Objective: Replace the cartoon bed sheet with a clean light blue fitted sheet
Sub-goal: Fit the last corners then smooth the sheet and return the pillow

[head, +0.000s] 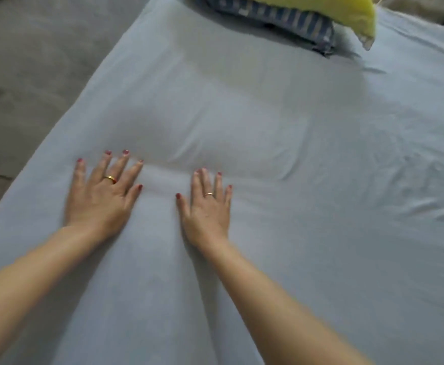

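Pressing down on the sheet [307, 206], our left hand [102, 196] and right hand [206, 206] lie flat with fingers spread and straight, palms hidden against the cloth. This light blue sheet covers the whole bed top, with soft wrinkles to the right. Motion blur softens the forearms, which run out of view at the bottom edge. At the far end, a striped pillow [281, 22] sits under a yellow pillow [347, 14], both cut off by the top edge, so we cannot tell their full shape. A grey floor [31, 75] shows left of the bed. We can read no writing or labels anywhere.
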